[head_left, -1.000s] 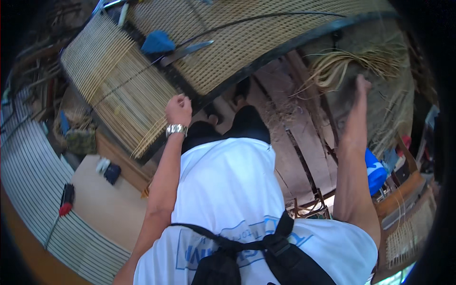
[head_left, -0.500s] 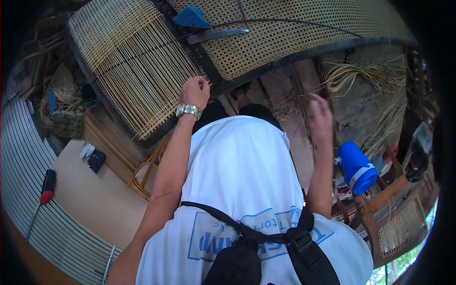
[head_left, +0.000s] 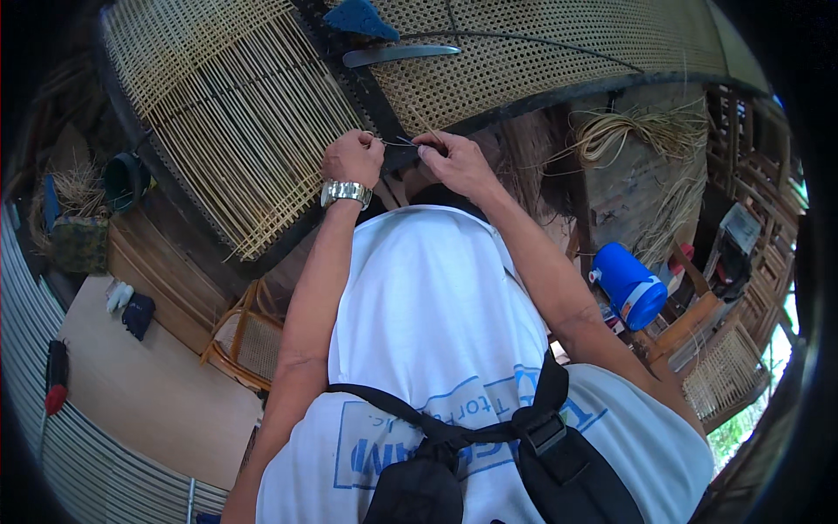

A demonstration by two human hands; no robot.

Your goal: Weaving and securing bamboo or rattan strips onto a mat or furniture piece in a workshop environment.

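Note:
My left hand [head_left: 353, 159], with a metal watch at the wrist, is closed in a pinch at the near right corner of the partly woven cane panel [head_left: 253, 96]. A thin pale cane strand [head_left: 390, 143] runs from its fingertips toward my right hand [head_left: 456, 162], which is also pinched closed. A small dark tip shows by the right fingertips; I cannot make out what it belongs to. The panel has long parallel strands, with close weaving at its far end and crossing strands along its near edge. Its dark frame [head_left: 371, 105] lies just beyond both hands.
A knife [head_left: 401, 55] and a blue wedge-shaped piece [head_left: 360, 19] lie beyond my hands, by the finished cane mesh [head_left: 524, 61]. At right are a coil of cane strands [head_left: 620, 135] and a blue water jug [head_left: 630, 284]. A rattan chair [head_left: 249, 341] stands at left.
My right hand has moved left and inward from beside the cane coil to meet my left hand at the strand. The left hand stays at the panel's corner. The view has shifted slightly.

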